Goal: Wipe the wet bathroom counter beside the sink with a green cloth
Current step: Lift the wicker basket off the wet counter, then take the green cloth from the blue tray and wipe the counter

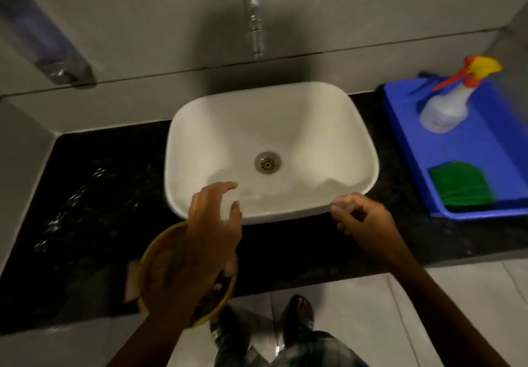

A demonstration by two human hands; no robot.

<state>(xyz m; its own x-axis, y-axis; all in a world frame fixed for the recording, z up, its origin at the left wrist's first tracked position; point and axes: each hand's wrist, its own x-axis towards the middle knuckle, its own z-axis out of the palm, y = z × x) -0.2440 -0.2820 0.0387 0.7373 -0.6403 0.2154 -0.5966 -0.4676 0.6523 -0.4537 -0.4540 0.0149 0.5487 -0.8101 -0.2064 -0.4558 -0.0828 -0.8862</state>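
Green cloth (461,186) sits folded in the near corner of the blue tray (405,149), right of the white sink (363,144), with a spray bottle (444,109) at the tray's far end. Left hand (213,224) hovers spread and empty over the sink's front rim, above a yellow-rimmed bowl (155,255). Right hand (363,221) loosely curled, gripping nothing. Water beads (74,195) glisten on the dark surface (114,152) at left.
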